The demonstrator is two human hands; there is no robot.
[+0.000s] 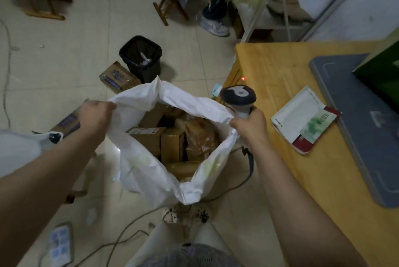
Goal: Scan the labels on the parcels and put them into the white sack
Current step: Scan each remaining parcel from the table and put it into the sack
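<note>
A white sack (pixel 140 158) stands open on the floor in the middle of the view. Several brown cardboard parcels (pixel 172 139) lie inside it. My left hand (pixel 95 115) grips the sack's left rim. My right hand (pixel 248 126) grips both the sack's right rim and the handle of a black and white barcode scanner (pixel 238 97), whose head points up and away. Its red dot falls on the table edge (pixel 243 78). A white and red flat parcel (pixel 302 120) lies on the wooden table to the right.
The wooden table (pixel 280 72) carries a grey mat (pixel 354 128) and a green box (pixel 382 70). A black bin (pixel 141 57) and loose boxes (pixel 117 76) stand beyond the sack. Cables (pixel 121 238) trail on the floor. A person's shoe (pixel 213 26) and a stool are farther back.
</note>
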